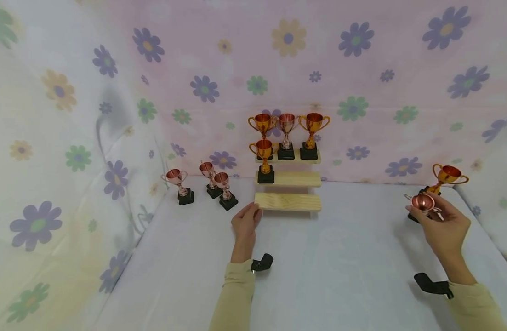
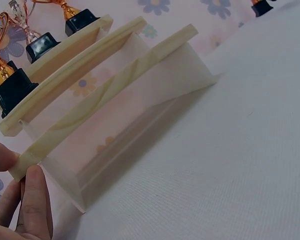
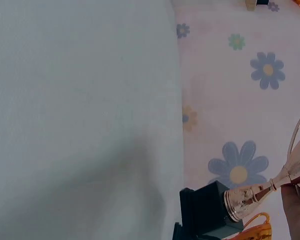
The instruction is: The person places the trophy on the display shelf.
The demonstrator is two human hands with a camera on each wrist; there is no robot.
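Nearest, two sleeved forearms reach over a white table (image 1: 327,257). At centre, the left hand (image 1: 245,223) pinches the left end of the lowest step of a wooden stand (image 1: 288,201), thumb and fingertips (image 2: 34,192) on the board's corner; most of that hand is cut off in the wrist view. At the right edge, the right hand (image 1: 443,225) holds a copper cup (image 1: 423,202) tilted, fingers curled round its stem; its black base (image 3: 206,207) shows only partly, and the hand hides the stem. Just behind it stands a gold cup (image 1: 447,177), base mostly hidden. Left of the stand, three small copper cups (image 1: 207,184) stand on the table. Farther back, one gold cup (image 1: 264,158) sits on the middle step and three cups (image 1: 287,133) line the top step against a flowered cloth wall (image 1: 361,69).
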